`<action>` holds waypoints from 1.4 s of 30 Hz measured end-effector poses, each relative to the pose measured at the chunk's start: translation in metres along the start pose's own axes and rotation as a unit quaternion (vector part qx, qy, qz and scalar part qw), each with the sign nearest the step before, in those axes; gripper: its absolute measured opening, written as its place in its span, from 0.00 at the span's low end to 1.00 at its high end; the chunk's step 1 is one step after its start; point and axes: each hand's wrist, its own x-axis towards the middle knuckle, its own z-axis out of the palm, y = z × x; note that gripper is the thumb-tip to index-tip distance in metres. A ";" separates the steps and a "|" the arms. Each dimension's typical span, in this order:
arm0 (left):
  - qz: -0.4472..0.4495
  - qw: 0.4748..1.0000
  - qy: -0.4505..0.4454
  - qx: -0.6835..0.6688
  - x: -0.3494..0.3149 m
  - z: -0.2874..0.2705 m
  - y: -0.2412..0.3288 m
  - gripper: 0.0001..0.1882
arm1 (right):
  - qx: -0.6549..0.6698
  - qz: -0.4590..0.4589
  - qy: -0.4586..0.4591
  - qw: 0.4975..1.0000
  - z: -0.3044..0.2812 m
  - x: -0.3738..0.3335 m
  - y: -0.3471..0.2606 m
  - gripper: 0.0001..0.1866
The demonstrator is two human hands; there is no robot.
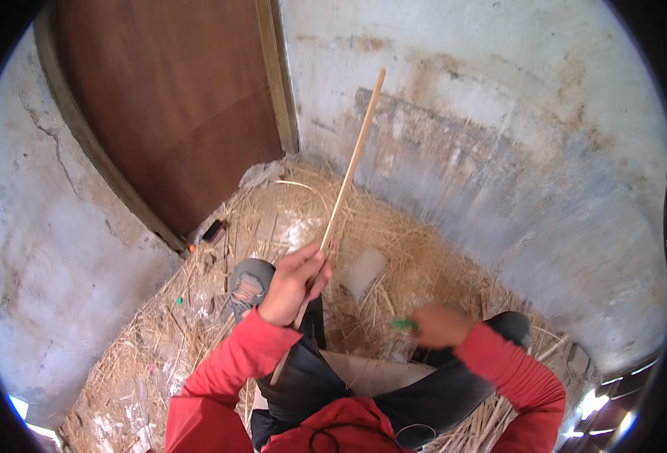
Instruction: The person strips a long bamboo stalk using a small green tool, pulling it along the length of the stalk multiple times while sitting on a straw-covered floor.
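A long, thin, pale strip of wood or bamboo (354,162) slants up and to the right, its far end in front of the wall. My left hand (298,281) is closed around it at mid-length, above my left knee. Its lower part runs down past my wrist and over my thigh. Off to the right, above my right leg, my right hand (440,326) is closed and smeared by motion. From its fingers sticks the end of a small green thing (404,324), too blurred to tell its kind. The right hand is apart from the strip.
Straw and thin shavings (416,257) litter the floor around my legs. A flat grey stone (364,272) lies between my knees. Ahead on the left stands a brown door (167,98), with a small dark object (214,231) near its foot. A stained wall (499,166) rises on the right.
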 end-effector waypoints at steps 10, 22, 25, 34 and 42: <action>-0.050 0.970 -0.236 -0.018 0.091 0.063 -0.081 0.29 | 0.399 -0.032 0.371 0.838 -0.108 0.066 0.050 0.20; -0.097 0.965 -0.212 0.119 0.099 0.049 -0.102 0.24 | 0.607 -0.021 0.363 0.706 -0.150 0.104 0.110 0.15; -0.067 0.972 -0.190 0.125 0.109 0.046 -0.101 0.24 | 0.538 -0.040 0.363 0.760 -0.139 0.118 0.109 0.17; -0.001 0.986 -0.066 0.153 0.121 0.043 -0.091 0.19 | 0.143 -0.019 0.304 0.942 -0.113 0.084 0.028 0.27; -0.013 0.968 -0.137 0.212 0.045 0.035 -0.057 0.14 | 0.116 0.172 0.537 0.818 -0.125 0.058 0.135 0.21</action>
